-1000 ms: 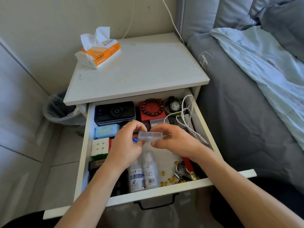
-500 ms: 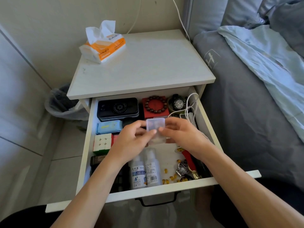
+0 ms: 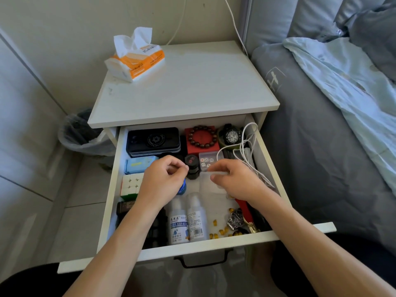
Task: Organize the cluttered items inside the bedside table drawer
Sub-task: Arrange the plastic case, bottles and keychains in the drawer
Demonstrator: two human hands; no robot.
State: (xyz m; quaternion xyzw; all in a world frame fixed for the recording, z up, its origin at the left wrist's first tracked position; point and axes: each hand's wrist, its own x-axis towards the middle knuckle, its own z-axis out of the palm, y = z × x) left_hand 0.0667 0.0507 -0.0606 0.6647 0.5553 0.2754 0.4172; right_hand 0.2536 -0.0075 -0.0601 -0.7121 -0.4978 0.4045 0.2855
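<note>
Right hand (image 3: 235,181) pinches a clear plastic case (image 3: 211,181) over the drawer (image 3: 267,163); the left hand's (image 3: 162,181) curled grip looks empty. Next, probably gather the loose yellow capsules (image 3: 222,230) near the front into it.

Soft daylight, even; mild shadows inside drawer (image 3: 265,155); wide-angle bending at edges; slight softness throughout.

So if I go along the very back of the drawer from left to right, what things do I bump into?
Black rectangular power bank → brown wooden bead bracelet lying on a red square box → black round-faced wristwatch → white looped charging cable.
</note>
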